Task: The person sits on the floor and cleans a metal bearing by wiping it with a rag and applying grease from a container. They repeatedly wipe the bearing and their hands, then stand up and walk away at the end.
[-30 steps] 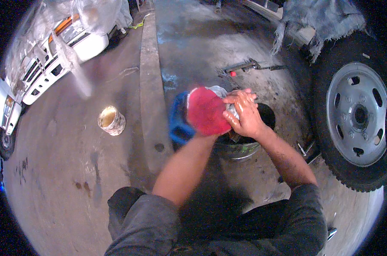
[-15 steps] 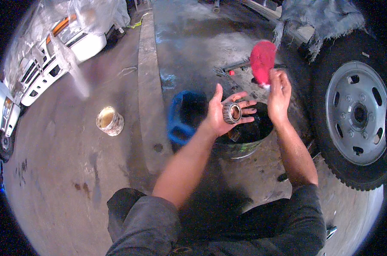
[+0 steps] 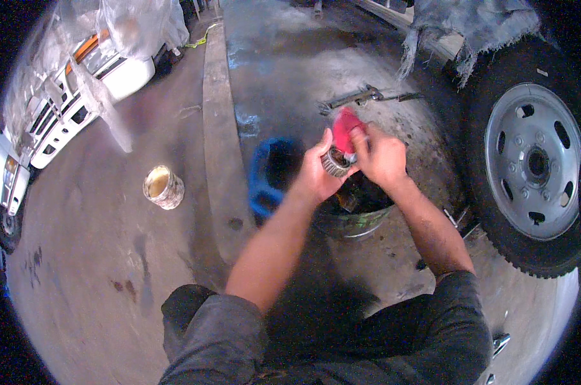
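A metal roller bearing rests in my left hand, which holds it with the thumb upright and the fingers mostly hidden behind. My right hand grips a red cloth that is slightly blurred. Cloth and right fingers meet the bearing at its upper right side. Both hands are above a round tub with dark contents, partly covered by my hands and forearms.
A blue plastic container stands left of the tub. Farther left is an open, stained white can. Tools lie on the floor ahead. A big wheel stands at right; a plastic-draped white vehicle is far left.
My right hand has brought the red cloth down and left onto the bearing. My left hand, flat before with fingers spread, now curls around the bearing and tilts it.
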Demonstrator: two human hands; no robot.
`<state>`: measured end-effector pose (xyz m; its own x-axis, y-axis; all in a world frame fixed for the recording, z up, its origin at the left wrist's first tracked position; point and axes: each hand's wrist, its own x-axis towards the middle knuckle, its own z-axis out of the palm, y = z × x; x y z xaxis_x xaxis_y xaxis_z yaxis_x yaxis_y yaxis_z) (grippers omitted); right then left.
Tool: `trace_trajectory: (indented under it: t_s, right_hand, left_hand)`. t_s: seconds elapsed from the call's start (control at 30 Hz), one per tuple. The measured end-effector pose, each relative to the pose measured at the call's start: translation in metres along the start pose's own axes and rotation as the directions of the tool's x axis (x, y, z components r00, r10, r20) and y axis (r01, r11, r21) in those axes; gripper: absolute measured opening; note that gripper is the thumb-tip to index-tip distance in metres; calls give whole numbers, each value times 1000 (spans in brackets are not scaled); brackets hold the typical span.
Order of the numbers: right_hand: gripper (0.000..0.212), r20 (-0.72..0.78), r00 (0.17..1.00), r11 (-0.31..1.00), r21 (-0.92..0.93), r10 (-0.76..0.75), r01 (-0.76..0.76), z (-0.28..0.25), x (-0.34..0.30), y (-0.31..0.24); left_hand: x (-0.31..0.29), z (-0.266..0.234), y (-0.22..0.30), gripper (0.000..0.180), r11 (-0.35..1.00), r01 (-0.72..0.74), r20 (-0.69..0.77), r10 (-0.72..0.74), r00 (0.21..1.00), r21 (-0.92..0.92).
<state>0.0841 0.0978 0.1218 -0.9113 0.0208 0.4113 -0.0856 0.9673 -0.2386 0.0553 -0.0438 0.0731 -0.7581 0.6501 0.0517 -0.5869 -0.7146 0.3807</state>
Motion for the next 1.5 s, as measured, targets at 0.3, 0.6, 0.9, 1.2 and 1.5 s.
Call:
trace_trajectory:
  t_s: [0.3, 0.6, 0.9, 1.2, 1.5]
  right_hand:
    - [28, -206, 831, 831, 113, -517, 545, -1, -12, 1]
    - [21, -111, 990, 994, 51, -86, 92, -11, 9, 10]
    - [39, -133, 821, 804, 167, -555, 571, -23, -14, -2]
    - [34, -257, 872, 872, 157, -417, 463, -63, 8, 5]
    - [40, 250, 890, 922, 31, -381, 386, -39, -33, -9]
  left_hand:
    - [0, -7, 9, 61, 989, 120, 353, -84, 932, -82]
    - [-18, 5, 13, 72, 889, 82, 270, -223, 936, 450]
    - [-10, -13, 14, 84, 965, 114, 236, -171, 957, 237]
    - [-15, 0, 26, 84, 942, 134, 272, -222, 936, 307]
    - [-12, 1, 63, 76, 993, 10, 199, -33, 979, 117]
